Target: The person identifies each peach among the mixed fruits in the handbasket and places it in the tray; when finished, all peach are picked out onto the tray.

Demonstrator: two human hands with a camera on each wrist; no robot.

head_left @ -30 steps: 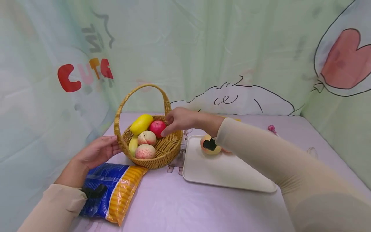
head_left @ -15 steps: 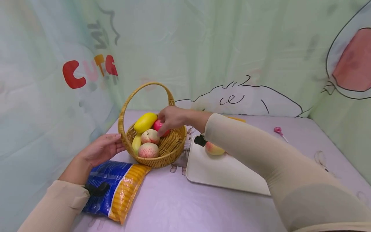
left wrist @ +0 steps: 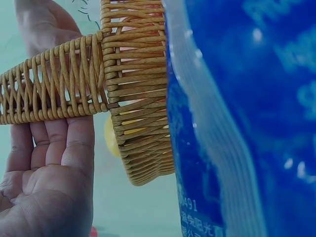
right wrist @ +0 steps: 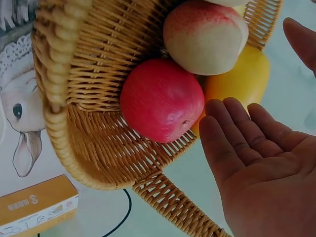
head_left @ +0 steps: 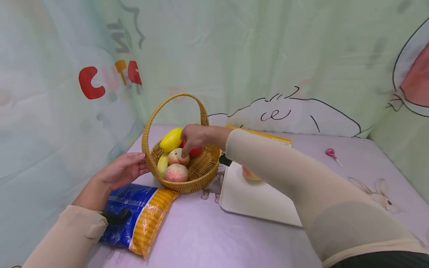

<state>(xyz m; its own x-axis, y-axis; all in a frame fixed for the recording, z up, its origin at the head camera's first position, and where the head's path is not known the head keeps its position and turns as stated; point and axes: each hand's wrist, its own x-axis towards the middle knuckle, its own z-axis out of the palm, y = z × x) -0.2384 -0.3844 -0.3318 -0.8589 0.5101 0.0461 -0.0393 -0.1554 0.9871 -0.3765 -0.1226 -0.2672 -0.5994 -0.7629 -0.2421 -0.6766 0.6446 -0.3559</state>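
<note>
A wicker basket (head_left: 201,178) holds a yellow oval fruit (head_left: 171,140), a red apple (head_left: 196,152), two pale pink peaches (head_left: 176,173) and a long yellow fruit (head_left: 162,164). My left hand (head_left: 125,170) touches the base of its handle on the left, the fingers (left wrist: 57,143) nearly straight behind the weave in the left wrist view. Over the fruit reaches my right hand (head_left: 195,138), partly covering the apple. The right wrist view has that hand (right wrist: 264,163) with extended fingers beside the apple (right wrist: 162,101) and yellow fruit (right wrist: 242,79), gripping neither.
In front of the basket on the left lies a blue and orange bag (head_left: 134,212). A white tray (head_left: 258,201) with a peach (head_left: 249,174) stands to the right, partly under my right sleeve. Behind are an orange box (head_left: 285,140) and, farther right, a pink lollipop (head_left: 330,152).
My right hand has moved left, from the basket's right side to over the apple and upper peach. The head view has shifted a little. My left hand stays at the handle.
</note>
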